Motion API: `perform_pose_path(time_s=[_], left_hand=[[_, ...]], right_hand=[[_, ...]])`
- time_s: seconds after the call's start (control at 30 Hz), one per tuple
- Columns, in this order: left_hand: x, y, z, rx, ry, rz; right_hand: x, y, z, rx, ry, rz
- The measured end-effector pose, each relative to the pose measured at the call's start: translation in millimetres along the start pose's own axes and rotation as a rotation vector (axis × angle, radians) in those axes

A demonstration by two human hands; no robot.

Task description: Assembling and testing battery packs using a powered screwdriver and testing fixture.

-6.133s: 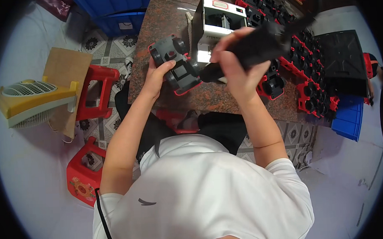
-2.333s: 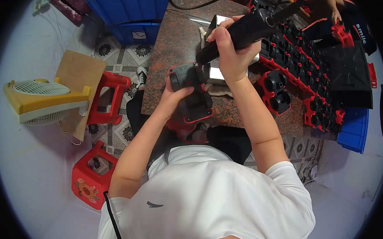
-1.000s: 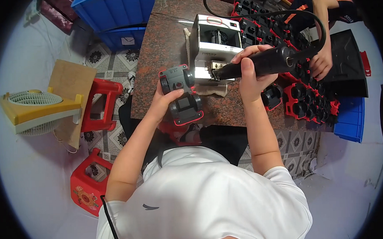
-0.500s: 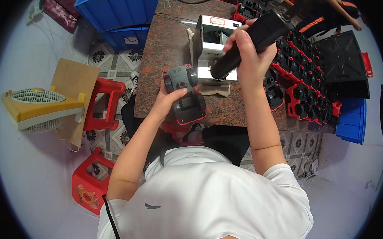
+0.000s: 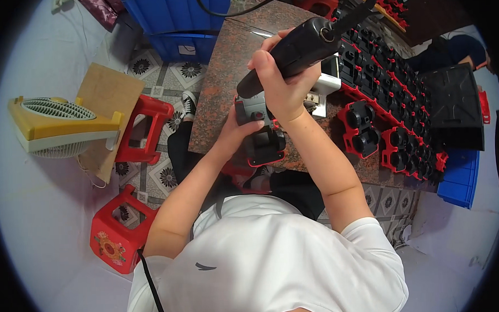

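My right hand (image 5: 283, 86) grips a black corded power screwdriver (image 5: 298, 50), held upright over the near part of a brown stone table (image 5: 224, 74). My left hand (image 5: 235, 132) holds a grey, black and red plastic housing (image 5: 260, 136) at the table's near edge, right under the tool's tip. Behind my right hand a white box-shaped fixture (image 5: 326, 84) is partly hidden.
Rows of red and black housings (image 5: 388, 104) cover the table's right side, beside a black tray (image 5: 456, 107). Blue crates (image 5: 167, 16) stand at the far end, red stools (image 5: 144, 129) and a yellow fan (image 5: 56, 127) on the floor to the left. Another person's arm (image 5: 455, 52) shows far right.
My right hand has swung the screwdriver up and over the housing. My left hand has kept hold of the housing, drawing it a little nearer the table edge.
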State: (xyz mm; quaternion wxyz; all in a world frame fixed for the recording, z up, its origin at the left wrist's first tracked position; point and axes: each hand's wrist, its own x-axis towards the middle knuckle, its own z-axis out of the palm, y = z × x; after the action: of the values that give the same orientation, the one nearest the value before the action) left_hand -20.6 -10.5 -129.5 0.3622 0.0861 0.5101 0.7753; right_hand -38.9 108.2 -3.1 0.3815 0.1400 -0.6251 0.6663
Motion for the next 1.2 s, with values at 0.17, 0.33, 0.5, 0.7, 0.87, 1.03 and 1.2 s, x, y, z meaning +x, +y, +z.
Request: perform_pose_path(time_s=[0.17, 0.33, 0.5, 0.7, 0.87, 1.03, 1.2], left_hand=[[0, -1, 0, 0.001, 0.026, 0.024], [-1, 2, 2, -0.008, 0.014, 0.048], [-2, 3, 3, -0.017, 0.028, 0.037], [-1, 3, 0, 0.097, 0.053, 0.038], [4, -10, -8, 0.166, 0.039, 0.097], [0, 7, 3, 0.094, -0.036, 0.084], [-6, -3, 6, 0.023, 0.093, 0.024]], right_hand=[[2, -5, 5, -0.009, -0.051, 0.006], [5, -2, 13, 0.006, -0.081, 0.009], [6, 1, 17, -0.041, -0.068, 0.019], [1, 4, 19, 0.015, -0.036, 0.084], [-3, 6, 20, -0.143, -0.122, -0.005], [-17, 4, 30, -0.234, -0.021, -0.017], [6, -20, 17, 0.112, 0.059, 0.013]])
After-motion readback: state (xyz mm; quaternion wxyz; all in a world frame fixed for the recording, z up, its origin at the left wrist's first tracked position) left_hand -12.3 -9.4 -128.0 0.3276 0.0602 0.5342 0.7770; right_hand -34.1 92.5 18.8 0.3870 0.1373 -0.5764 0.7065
